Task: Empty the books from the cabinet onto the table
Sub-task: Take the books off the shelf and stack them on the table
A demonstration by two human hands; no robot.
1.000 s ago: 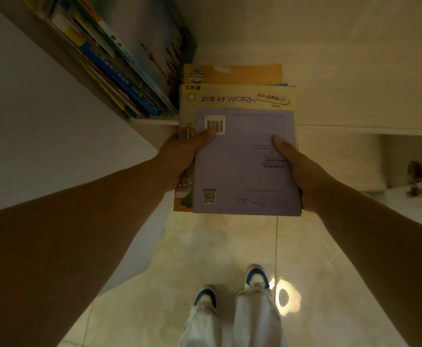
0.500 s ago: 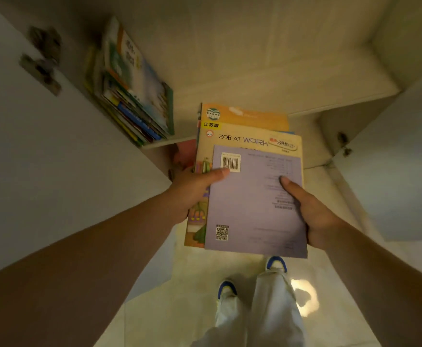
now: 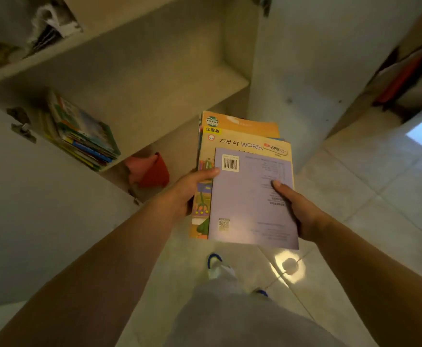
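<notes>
The left hand (image 3: 187, 191) and right hand (image 3: 302, 211) still clasp opposite sides of the stack of books (image 3: 245, 186), now drawn farther out from the cabinet (image 3: 155, 78), where a leaning pile of books (image 3: 84, 136) stays on its shelf.

The top booklet (image 3: 252, 199) is pale lilac, with a white barcode patch at its eleven o'clock corner and a small square code at seven o'clock. Under it, the second book (image 3: 245, 144) is cream-yellow with dark lettering and a strip of green, red and purple drawing along its nine o'clock edge. The book beneath (image 3: 242, 123) is orange with a green round badge. At nine o'clock, the shelved books (image 3: 84, 136) show blue, green and yellow edges. A red cloth (image 3: 150, 171) lies lower. The cabinet (image 3: 155, 78) is cream-white. The floor tiles (image 3: 370, 196) are pale beige; the shoes (image 3: 216, 265) white with blue trim; the trousers (image 3: 230, 319) grey.
</notes>
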